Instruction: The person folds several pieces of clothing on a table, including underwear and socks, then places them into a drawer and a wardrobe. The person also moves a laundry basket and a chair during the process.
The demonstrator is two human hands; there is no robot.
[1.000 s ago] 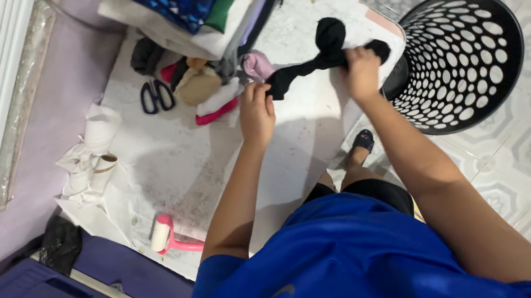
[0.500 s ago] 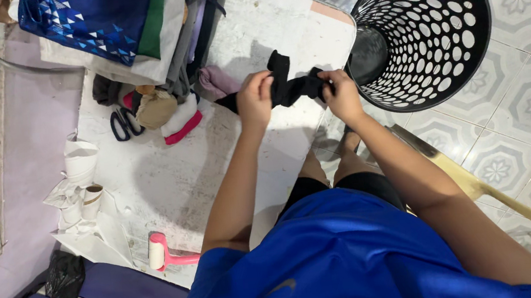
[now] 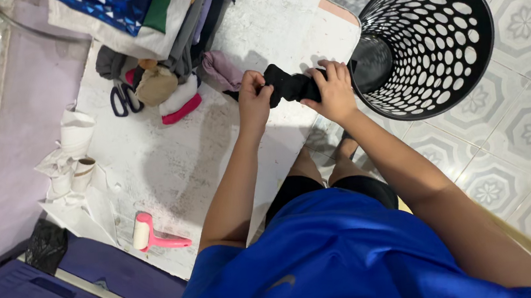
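- Sock [image 3: 290, 87], black and bunched, sits between both hands above the far edge of the white table [image 3: 169, 172]
- Left hand [image 3: 252, 101] pinches the sock's left end, fingers curled shut on the cloth
- Right hand [image 3: 333, 92] wraps over the sock's right end, fingers closed around it, knuckles up
- Both hands are close together, the sock filling the short gap between them; a bit of black cloth trails out left of the left hand
- Black perforated basket [image 3: 444, 38] stands on the tiled floor just right of the table corner, near the right hand; I can make out nothing inside it
- Pink-grey cloth [image 3: 223, 69] lies on the table just beside the left hand
- Further left lies a small heap of rolled socks [image 3: 164, 90], tan, white and pink, with scissors [image 3: 122, 98] beside it
- Folded clothes [image 3: 152, 10] are stacked at the table's far end
- Pink lint roller [image 3: 149, 233] lies at the near edge, well apart from the hands
- Paper rolls [image 3: 75, 149] stand at the table's left side
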